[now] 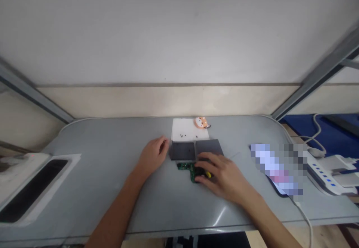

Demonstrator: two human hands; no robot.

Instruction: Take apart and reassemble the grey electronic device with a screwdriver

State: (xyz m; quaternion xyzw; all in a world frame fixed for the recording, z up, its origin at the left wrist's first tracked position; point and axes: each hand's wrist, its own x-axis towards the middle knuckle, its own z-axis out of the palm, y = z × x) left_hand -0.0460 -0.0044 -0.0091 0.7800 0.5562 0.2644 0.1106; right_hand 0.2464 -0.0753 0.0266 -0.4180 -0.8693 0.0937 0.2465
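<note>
My left hand point(153, 153) is closed, thumb and fingertips pinched together at the left edge of a dark grey flat case half point(183, 151). Whether anything small is between those fingertips, I cannot make out. My right hand point(221, 171) curls over a green circuit board point(186, 166), its thumb and fingers closed on the board's black right part. A small yellow piece point(208, 174) shows under that palm, and a thin shaft-like line sticks out past the knuckles. Another dark grey case half point(210, 147) lies just behind the right fingers, partly covered by them.
Behind the case halves lies a white sheet point(183, 128) with several tiny dark screws and an orange-and-white animal-face item point(201, 122). To the right are a phone point(276, 171) with a cable and a white power strip point(322, 175). A black-topped device point(33, 188) sits at left.
</note>
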